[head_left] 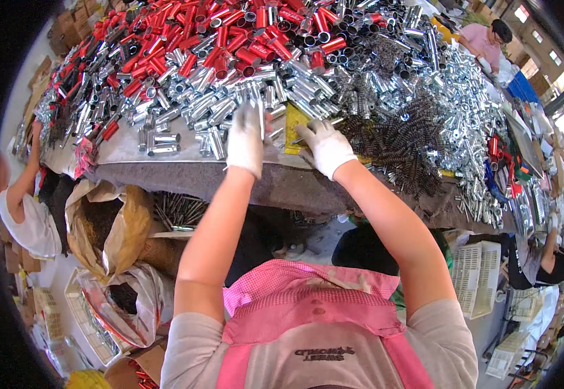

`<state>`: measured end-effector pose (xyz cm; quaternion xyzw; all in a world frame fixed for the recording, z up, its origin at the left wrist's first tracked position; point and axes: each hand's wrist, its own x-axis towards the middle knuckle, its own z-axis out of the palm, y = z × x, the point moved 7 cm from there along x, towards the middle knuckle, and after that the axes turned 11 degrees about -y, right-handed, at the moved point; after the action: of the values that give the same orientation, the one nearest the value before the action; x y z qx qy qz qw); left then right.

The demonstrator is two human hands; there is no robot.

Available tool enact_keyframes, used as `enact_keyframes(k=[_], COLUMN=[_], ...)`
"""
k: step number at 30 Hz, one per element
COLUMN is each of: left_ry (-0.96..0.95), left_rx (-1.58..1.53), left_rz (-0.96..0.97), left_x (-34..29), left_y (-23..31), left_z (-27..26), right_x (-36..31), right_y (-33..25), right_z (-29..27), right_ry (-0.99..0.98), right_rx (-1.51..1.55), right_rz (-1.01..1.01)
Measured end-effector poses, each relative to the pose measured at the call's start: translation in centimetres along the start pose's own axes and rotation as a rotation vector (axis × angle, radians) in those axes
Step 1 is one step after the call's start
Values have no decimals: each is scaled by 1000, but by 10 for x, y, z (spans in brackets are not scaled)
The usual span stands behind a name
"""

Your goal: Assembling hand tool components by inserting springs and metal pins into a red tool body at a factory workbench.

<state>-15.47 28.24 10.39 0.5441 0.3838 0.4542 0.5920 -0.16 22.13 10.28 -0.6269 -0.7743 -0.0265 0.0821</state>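
Note:
Both of my hands wear white gloves and reach over the near edge of a table heaped with metal parts. My left hand (246,144) points away from me beside loose silver tubes (216,141). Its fingers are smeared by motion, so I cannot make out whether they grip anything. My right hand (327,148) is open, fingers apart and bent, at the edge of a yellow piece (295,126) lying on the table. A pile of dark coil springs (399,139) lies just right of it. Red tubes (246,55) are heaped beyond the silver ones.
Small silver parts (467,120) cover the table's right side. A grey cloth (282,185) hangs over the near edge. Below left stand an open sack (133,240) and a crate (91,318); a white crate (476,279) is lower right. Other people work at left, far right and right.

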Motion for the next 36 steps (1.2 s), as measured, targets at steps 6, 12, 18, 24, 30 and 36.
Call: enact_keyframes(k=[6, 12, 18, 24, 30, 36], left_ry=[-109, 1, -266, -269, -492, -412], left_rx=[972, 329, -707, -747, -690, -757], left_rz=[272, 82, -349, -224, -249, -309], left_x=[-43, -43, -76, -90, -101, -114], left_y=[-19, -40, -54, -47, -41, -43], left_z=[22, -5, 5, 6, 28, 27], right_x=[-13, 1, 15, -27, -85, -123], right_y=[18, 6, -9, 12, -19, -12], right_z=[-36, -22, 11, -88, -95, -119], right_ry=[415, 333, -174, 462, 519, 651], right_rx=[686, -280, -369, 832, 1121, 1196], right_rz=[55, 7, -213, 92, -76, -80])
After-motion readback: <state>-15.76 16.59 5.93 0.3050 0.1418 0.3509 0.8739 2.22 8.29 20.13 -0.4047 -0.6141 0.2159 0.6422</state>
